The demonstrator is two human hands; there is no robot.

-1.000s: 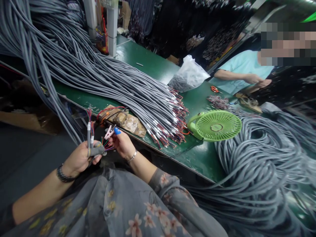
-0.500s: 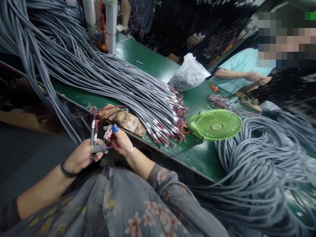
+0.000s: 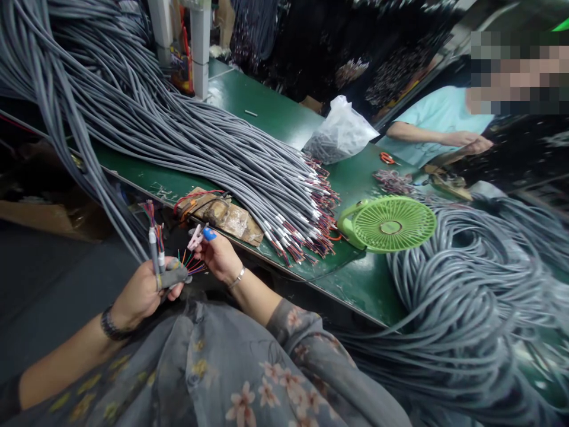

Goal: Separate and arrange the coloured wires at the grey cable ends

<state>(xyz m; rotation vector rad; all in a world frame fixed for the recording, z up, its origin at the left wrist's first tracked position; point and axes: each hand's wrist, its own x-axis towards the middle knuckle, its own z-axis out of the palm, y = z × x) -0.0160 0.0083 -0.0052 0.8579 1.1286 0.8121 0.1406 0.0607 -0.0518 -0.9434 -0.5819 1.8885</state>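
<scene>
From far to the left of the green fan, a thick bundle of grey cables runs along the green table to stripped ends just beside the fan's base. Well left of the fan and nearer the wearer, the left hand is closed around grey cables, their white-banded ends pointing up; thin coloured wires splay from its grey-covered thumb toward the fan's side. Next, still left of the fan, the right hand is nearly closed, thumb and fingers pinching a pink clip near those wires. A wooden board lies between that hand and the bundle. Behind the fan, to its left, stands a plastic bag; directly behind it lie orange-handled scissors. Coiled grey cable spreads right of the fan.
</scene>
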